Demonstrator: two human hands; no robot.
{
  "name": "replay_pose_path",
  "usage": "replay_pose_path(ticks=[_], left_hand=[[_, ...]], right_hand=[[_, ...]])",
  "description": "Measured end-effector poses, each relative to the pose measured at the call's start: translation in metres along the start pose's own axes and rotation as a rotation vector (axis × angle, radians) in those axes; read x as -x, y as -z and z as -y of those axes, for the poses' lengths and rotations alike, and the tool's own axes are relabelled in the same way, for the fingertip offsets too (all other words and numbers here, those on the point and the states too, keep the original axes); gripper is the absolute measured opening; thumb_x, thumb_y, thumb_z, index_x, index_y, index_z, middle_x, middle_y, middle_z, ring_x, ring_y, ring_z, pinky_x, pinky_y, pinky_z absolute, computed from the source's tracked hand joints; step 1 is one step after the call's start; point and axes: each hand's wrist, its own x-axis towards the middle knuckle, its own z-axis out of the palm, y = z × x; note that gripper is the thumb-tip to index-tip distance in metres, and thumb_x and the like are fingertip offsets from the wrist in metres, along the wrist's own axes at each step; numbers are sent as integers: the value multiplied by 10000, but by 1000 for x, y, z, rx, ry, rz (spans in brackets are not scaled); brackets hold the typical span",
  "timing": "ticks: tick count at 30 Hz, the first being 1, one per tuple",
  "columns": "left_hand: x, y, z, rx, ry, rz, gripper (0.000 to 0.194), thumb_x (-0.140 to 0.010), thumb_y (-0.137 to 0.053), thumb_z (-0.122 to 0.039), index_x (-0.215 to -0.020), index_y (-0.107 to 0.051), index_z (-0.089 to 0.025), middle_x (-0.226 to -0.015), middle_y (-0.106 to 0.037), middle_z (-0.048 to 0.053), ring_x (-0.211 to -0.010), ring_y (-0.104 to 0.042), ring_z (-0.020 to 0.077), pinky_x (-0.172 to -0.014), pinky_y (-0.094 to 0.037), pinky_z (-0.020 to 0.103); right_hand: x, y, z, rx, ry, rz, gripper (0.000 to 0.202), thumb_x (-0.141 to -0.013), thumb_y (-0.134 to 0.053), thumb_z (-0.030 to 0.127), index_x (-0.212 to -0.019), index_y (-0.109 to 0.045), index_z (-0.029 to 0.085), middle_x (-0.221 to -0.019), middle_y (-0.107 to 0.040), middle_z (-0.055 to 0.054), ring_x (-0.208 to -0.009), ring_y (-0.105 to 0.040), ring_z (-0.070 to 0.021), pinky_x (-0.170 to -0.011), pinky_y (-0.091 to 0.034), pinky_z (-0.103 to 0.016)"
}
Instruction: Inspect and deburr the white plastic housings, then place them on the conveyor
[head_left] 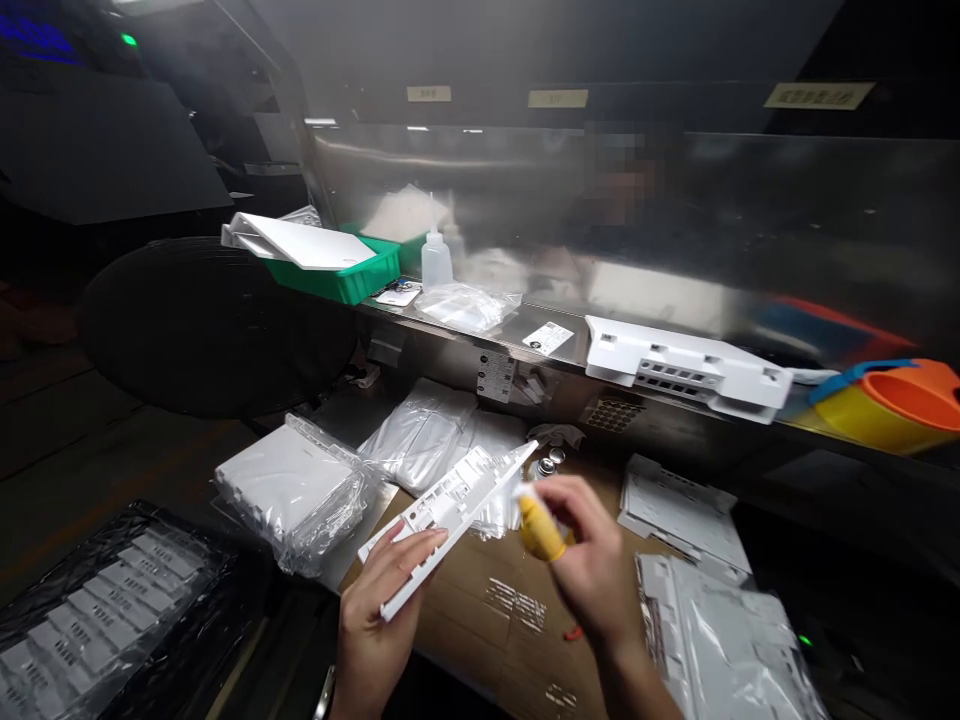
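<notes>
My left hand (390, 590) grips the lower end of a white slotted plastic panel (469, 490), holding it tilted above the cardboard-covered bench. Just right of the panel's upper end is my right hand (589, 550), its fingers curled around a small yellow thing with a whitish tip (541, 527). Whether that yellow thing is a cloth, a cover or a tool, I cannot tell. A narrow gap seems to separate it from the panel. Behind the panel lie clear plastic bags (420, 430) and a small metal-topped container (546, 467).
Bagged white panels (285, 475) sit at left; more white parts (682, 515) lie at right. The metal shelf (517, 340) ahead carries a green bin (352, 278), a squeeze bottle (436, 262), a white housing (682, 370) and a yellow-orange container (892, 405). Brown cardboard (465, 620) covers the bench.
</notes>
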Motion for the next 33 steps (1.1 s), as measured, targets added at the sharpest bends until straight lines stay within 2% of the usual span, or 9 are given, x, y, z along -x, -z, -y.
replay_pose_path(ticks=[3,5,8,13,18,21,23,27,33], left_hand=[[-7,-3,-6,-53,-186,7,480,-896,-601,23,-1276,-708,-250,-1147,-792,28,-1050,-747,216,-1114,-502,432],[-10,-4,-8,-73,-271,16,479,-887,-585,60,-1273,-696,-201,-1137,-789,42,-1064,-738,202,-1124,-493,417],[-9,-4,-8,-79,-309,56,484,-885,-575,78,-1288,-678,-171,-1164,-774,62,-1099,-720,205,-1159,-459,451],[-5,-2,-3,-83,-301,83,512,-892,-585,66,-1330,-655,-188,-1196,-759,63,-1121,-708,213,-1174,-440,495],[-5,0,-3,-57,-295,102,505,-890,-577,69,-1326,-655,-175,-1201,-755,74,-1123,-708,212,-1180,-443,488],[-4,1,-3,-70,-287,101,509,-890,-589,57,-1330,-655,-189,-1208,-753,73,-1117,-710,212,-1182,-439,491],[-4,2,-3,-77,-281,106,521,-892,-596,46,-1347,-646,-204,-1220,-749,65,-1139,-700,214,-1174,-449,476],[-4,1,-3,-71,-260,104,511,-900,-596,37,-1338,-653,-220,-1206,-753,39,-1154,-694,193,-1148,-477,395],[-5,0,1,-49,-244,89,510,-890,-632,30,-1331,-662,-225,-1213,-756,54,-1149,-704,203,-1091,-525,374]], right_hand=[[16,-5,41,-128,218,-2,126,-936,-646,154,-1028,-703,218,-919,-668,-47,-783,-641,-159,-669,-519,-257],[16,-7,47,-87,238,-38,165,-920,-643,97,-1030,-704,203,-922,-663,-48,-789,-645,-152,-689,-518,-256],[14,-8,42,-36,211,-105,150,-916,-651,85,-1004,-710,191,-928,-668,-55,-808,-654,-155,-700,-515,-259],[17,-7,45,-76,253,-29,126,-923,-666,106,-1011,-713,183,-911,-672,-52,-769,-649,-139,-672,-519,-235],[16,-8,45,-15,212,-109,116,-933,-651,105,-981,-717,188,-902,-669,-53,-776,-643,-150,-680,-509,-252],[16,-10,45,-65,257,-30,122,-929,-659,107,-1004,-713,187,-900,-676,-47,-770,-649,-142,-676,-514,-238],[16,-11,43,-74,268,-5,119,-930,-661,114,-1007,-711,189,-904,-679,-46,-767,-648,-141,-677,-515,-240],[17,-15,38,-9,229,-93,135,-941,-635,103,-1011,-705,193,-929,-677,-55,-815,-653,-160,-699,-512,-262],[15,-15,31,-64,267,-30,122,-938,-648,117,-1021,-698,191,-935,-686,-55,-818,-658,-158,-705,-527,-253]])
